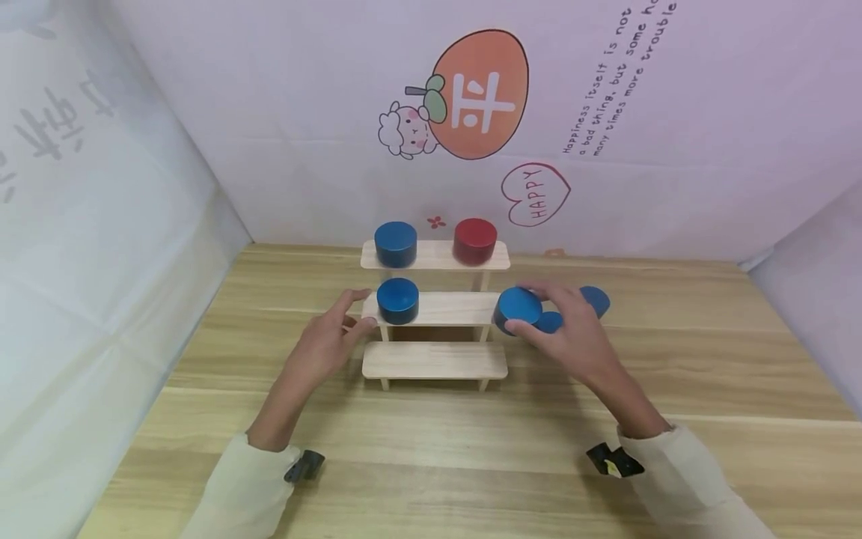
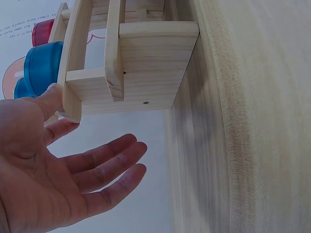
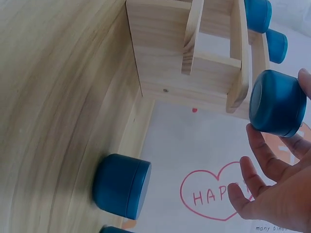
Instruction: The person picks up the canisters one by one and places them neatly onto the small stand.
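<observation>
A three-step wooden display rack [image 1: 434, 361] stands on the table. My left hand [image 1: 325, 343] pinches the left end of its middle shelf between thumb and index finger, the other fingers extended below in the left wrist view. Beside that thumb sits a blue tin [image 1: 398, 301]. My right hand [image 1: 575, 329] grips another blue tin [image 3: 277, 103] between thumb and fingers, at the right end of the middle shelf. From these views I cannot tell if it touches the shelf. The top shelf holds a blue tin [image 1: 396, 245] on the left and a red tin [image 1: 475, 242] on the right.
Two more blue tins stand on the table right of the rack, one [image 1: 595, 301] farther out and one [image 1: 550, 323] partly behind my right hand. A printed white cloth [image 1: 323, 187] hangs behind the wooden table [image 1: 444, 464], with more white cloth at both sides.
</observation>
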`<state>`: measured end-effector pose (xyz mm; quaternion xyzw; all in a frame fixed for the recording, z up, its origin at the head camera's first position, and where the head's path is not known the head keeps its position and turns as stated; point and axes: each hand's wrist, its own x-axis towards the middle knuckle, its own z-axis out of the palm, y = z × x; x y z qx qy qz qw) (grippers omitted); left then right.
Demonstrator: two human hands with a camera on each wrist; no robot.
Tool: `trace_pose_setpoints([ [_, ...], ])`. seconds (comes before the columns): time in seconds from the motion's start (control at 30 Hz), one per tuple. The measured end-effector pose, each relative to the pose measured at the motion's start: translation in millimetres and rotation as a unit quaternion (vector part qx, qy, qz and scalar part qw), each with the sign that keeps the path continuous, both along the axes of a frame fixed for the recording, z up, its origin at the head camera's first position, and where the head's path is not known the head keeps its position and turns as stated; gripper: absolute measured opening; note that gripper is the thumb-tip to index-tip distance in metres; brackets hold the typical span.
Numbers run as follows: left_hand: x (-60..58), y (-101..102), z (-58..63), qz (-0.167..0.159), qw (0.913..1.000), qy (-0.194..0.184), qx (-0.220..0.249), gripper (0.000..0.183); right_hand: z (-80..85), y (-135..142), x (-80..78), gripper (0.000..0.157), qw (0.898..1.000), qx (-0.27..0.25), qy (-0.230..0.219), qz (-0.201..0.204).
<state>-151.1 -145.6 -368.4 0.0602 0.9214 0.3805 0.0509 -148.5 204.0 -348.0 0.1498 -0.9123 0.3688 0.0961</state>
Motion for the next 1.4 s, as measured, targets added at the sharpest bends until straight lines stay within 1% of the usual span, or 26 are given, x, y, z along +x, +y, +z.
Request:
trace_pose_setpoints([
  [0.33,-0.3,-0.4,-1.6,0.001,1.0000,-0.003,-0.005,0.052,-2.7,-13.7,-2.4,0.063,1.000,-0.008,-0.002,-0.005],
  [0.57,0.2,0.1,-0.9,0.002,1.0000,-0.001,-0.006,0.052,-4.4,-20.4,-6.6,0.064,1.000,-0.014,-0.014,-0.006],
  [0.83,0.3,0.8,-0.6,0.000,1.0000,0.004,-0.003,0.052,-1.3,-30.3,-8.5,0.064,0.999,-0.030,-0.017,-0.005],
  [1.0,0.0,0.6,-1.2,-0.001,1.0000,0.003,-0.001,0.052,0.2,-37.8,-8.2,0.062,0.999,-0.025,-0.019,-0.008],
  [1.13,0.0,0.9,-1.6,-0.003,1.0000,-0.002,0.000,0.052,-0.8,-41.9,-8.5,0.062,0.999,-0.024,-0.030,-0.012],
  [1.4,-0.6,0.0,-1.0,-0.004,1.0000,0.007,0.000,0.052,-1.4,-49.6,-10.9,0.063,0.999,-0.028,-0.034,-0.020],
])
